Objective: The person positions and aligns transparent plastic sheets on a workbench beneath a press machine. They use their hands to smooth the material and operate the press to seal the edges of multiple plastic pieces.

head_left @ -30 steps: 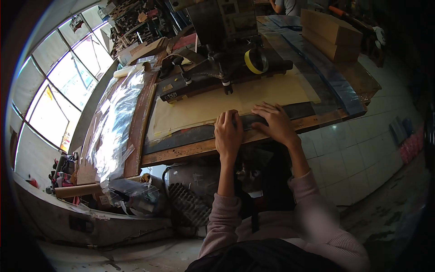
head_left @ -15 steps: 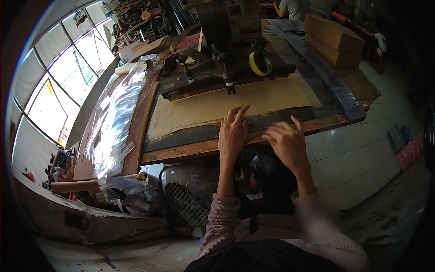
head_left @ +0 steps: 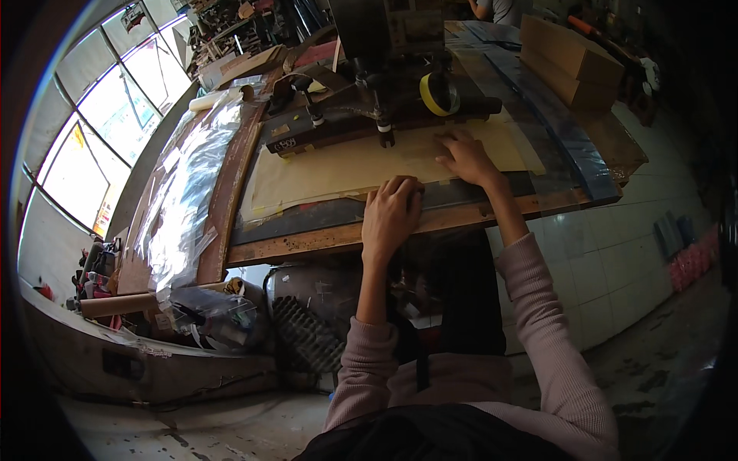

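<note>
A long cream paper sheet (head_left: 338, 170) lies on a dark mat (head_left: 306, 220) on the wooden-edged worktable. My left hand (head_left: 393, 213) rests by the table's front edge, fingers bent and held together over the mat. Whatever may be in them is hidden. Farther forward, my right hand (head_left: 466, 159) hovers at or touches the right part of the sheet, thumb and fingers apart, with nothing seen between them. Over the sheet's back edge stands a dark machine head (head_left: 369, 81) with a long bar (head_left: 323, 135). A yellow tape roll (head_left: 438, 95) hangs on its right side.
Crumpled clear plastic film (head_left: 178, 203) covers a board at the left. A cardboard box (head_left: 570, 65) stands at the right, near blue plastic strips (head_left: 550, 123). Below the table are a plastic bag (head_left: 215, 311) and a ridged dark mat (head_left: 307, 338). Another person (head_left: 503, 11) is at the back.
My right hand has reached forward from the table's front edge to the paper sheet. My left hand has drawn slightly back, its fingers curling in.
</note>
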### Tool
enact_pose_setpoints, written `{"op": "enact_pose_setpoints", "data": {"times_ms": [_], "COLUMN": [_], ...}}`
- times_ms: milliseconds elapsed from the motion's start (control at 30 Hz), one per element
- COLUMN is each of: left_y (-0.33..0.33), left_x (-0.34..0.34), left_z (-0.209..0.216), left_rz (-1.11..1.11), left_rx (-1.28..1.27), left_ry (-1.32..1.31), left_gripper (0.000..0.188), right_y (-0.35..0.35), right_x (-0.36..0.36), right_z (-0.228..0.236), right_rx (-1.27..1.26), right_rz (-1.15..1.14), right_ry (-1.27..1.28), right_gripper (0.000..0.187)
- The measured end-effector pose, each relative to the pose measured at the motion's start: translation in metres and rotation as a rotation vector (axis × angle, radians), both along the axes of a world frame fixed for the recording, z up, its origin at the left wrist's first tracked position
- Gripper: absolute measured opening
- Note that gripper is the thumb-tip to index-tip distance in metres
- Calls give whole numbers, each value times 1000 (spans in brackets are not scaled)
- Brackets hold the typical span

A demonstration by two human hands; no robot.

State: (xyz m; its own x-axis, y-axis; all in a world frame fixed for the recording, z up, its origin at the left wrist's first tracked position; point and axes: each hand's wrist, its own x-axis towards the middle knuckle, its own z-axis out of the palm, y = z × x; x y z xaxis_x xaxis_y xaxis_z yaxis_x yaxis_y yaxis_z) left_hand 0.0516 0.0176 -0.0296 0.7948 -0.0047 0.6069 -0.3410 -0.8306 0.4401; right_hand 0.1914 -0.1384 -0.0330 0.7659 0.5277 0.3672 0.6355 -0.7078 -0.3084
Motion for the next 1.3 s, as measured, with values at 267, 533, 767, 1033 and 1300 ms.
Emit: {"op": "enact_pose_setpoints", "data": {"times_ms": [267, 533, 767, 1033, 1300], "left_y": [3, 1, 5, -3, -6], "left_x": [53, 48, 25, 9, 7], "left_z": [2, -4, -4, -6, -5], "left_rz": [78, 119, 100, 140, 178], "left_rx": [92, 260, 163, 204, 203], "left_ry": [-172, -108, -32, -12, -15], "left_gripper": [27, 23, 18, 29, 28], "right_y": [8, -5, -20, -23, -27], "right_x": [-6, -17, -72, -84, -83], "right_z": [2, 11, -3, -9, -12], "right_rx": [32, 221, 222, 342, 317], "right_rz": [-20, 141, 65, -53, -86], "right_ry": [-16, -39, -316, -281, -317], "right_gripper": [27, 9, 17, 18, 17]}}
